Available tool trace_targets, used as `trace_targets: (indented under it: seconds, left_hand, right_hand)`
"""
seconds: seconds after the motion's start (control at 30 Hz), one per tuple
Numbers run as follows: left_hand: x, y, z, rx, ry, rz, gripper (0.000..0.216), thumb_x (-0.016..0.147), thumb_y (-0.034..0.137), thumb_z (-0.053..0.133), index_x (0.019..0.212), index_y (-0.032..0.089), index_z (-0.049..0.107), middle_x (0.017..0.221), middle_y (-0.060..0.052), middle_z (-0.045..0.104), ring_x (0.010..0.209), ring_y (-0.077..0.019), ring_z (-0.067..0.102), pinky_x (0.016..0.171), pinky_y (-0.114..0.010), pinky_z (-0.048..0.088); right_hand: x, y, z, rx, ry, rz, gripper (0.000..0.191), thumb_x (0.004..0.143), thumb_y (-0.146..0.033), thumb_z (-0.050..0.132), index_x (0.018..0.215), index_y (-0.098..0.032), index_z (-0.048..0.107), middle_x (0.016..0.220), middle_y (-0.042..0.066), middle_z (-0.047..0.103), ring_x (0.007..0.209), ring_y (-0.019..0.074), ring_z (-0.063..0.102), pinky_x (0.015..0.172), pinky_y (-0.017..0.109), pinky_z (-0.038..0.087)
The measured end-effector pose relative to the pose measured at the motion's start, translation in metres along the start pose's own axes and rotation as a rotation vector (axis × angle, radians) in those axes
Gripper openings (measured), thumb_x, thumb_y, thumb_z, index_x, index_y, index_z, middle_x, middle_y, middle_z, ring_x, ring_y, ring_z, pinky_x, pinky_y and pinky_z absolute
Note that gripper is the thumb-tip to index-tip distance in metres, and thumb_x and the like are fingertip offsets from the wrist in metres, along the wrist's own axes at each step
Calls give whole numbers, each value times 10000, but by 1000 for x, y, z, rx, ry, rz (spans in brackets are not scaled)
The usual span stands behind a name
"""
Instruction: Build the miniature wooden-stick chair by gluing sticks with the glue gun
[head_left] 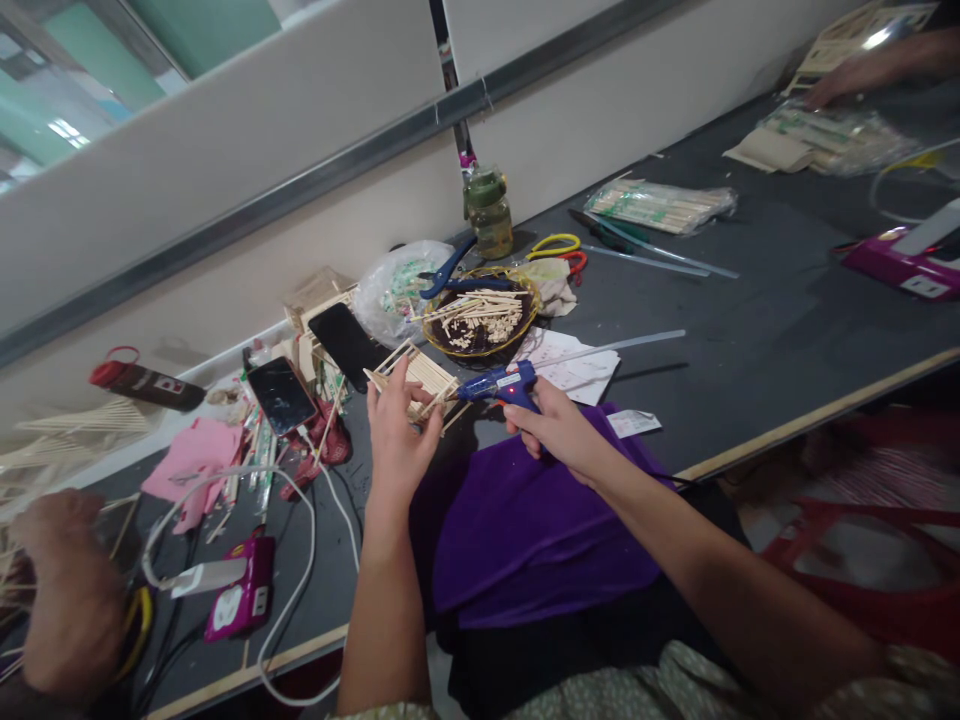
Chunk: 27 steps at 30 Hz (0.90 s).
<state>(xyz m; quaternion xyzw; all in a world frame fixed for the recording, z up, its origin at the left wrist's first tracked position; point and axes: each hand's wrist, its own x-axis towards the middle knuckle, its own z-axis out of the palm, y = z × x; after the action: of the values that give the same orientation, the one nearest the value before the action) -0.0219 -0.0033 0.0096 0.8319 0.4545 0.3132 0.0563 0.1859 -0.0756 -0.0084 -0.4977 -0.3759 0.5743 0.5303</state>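
The left hand [397, 435] steadies a small stick frame [417, 380] on the dark tabletop [750, 340], fingers pinched on its near edge — held that way, it seems, so the piece cannot slide while glue goes on. The right hand [559, 430] is wrapped around the grip of a blue glue gun [499, 385], fingers closed on the handle, nozzle aimed left at the frame and almost touching its right side; a clear glue stick pokes out behind the gun toward the right. Both forearms reach over a purple cloth [525, 530] lying across the lap and the tabletop's near edge.

Just beyond the frame sits a round basket [480, 322] of cut sticks, close enough to pick from. Blue pliers [450, 268] rest on its far rim, beside a plastic bag [394, 285]. A green-capped bottle [489, 210] stands by the wall, yellow-handled scissors [555, 245] next to it. Left of the frame lie two phones [281, 395], a pink cloth [191, 465] and a tangle of white cable [300, 500] — crowding that side. Paper sheets [574, 365] lie under the gun's glue stick. Another person's hand [71, 590] works at the far left, and another's hand [847, 75] at the far right.
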Motion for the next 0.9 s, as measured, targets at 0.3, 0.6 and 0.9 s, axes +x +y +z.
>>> trace_targets:
  seconds: [0.3, 0.6, 0.9]
  left_hand:
    - [0, 1, 0, -1, -2, 0, 769, 871, 262, 608, 1547, 232, 245, 916, -8, 678, 1131, -231, 623, 1215, -571, 167]
    - [1, 1, 0, 14, 0, -2, 748, 873, 266, 598, 1540, 232, 260, 924, -7, 666, 1124, -235, 628, 1218, -564, 167]
    - [1, -1, 1, 15, 9, -2, 765, 856, 250, 611, 1542, 230, 273, 914, -5, 683, 1114, -225, 626, 1223, -557, 160]
  right_hand:
    - [0, -1, 0, -33, 11, -4, 272, 823, -366, 618, 964, -225, 433, 673, -73, 551, 394, 57, 425, 377, 196, 342]
    - [-1, -2, 1, -68, 24, -23, 268, 824, -373, 604, 969, -226, 434, 671, -79, 533, 404, 58, 426, 383, 195, 345]
    - [-1, -1, 0, -78, 30, -32, 293, 817, -392, 596, 986, -216, 433, 701, -59, 580, 401, 59, 433, 383, 206, 354]
